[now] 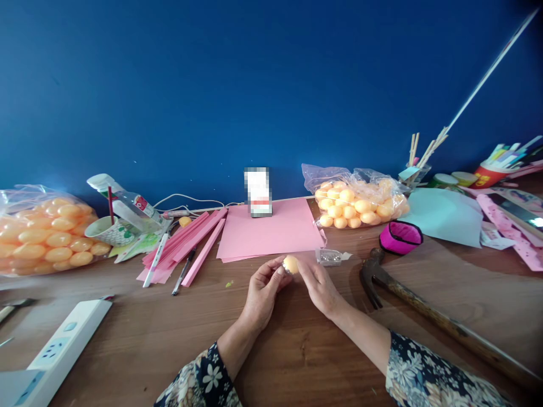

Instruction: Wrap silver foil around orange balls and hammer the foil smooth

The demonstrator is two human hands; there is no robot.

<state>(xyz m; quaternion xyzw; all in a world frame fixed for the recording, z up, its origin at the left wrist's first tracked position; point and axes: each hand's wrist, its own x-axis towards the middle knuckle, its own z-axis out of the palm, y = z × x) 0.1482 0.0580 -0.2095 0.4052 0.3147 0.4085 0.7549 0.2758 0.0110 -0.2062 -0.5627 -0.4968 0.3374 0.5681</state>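
Observation:
My left hand (263, 289) pinches a small yellow-orange plastic ball (291, 264) between thumb and fingers, above the wooden table. A thin silvery patch shows at the ball's lower left edge. From the other side, my right hand (320, 288) comes up to the ball with its fingers stretched out. Its fingertips are at or very near the ball; contact is hard to make out. Just beyond the right hand lies a small clear bottle (329, 258) with silvery contents and a pale tip. Pink paper sheets (267, 237) lie flat behind both hands.
Bags of yellow-orange balls stand left (46, 237) and right (356, 206). A claw hammer (424, 305) lies right, near a magenta band (401, 237). Pink strips (186, 240), pens and a power strip (63, 345) are left. A phone (259, 192) stands by the blue wall.

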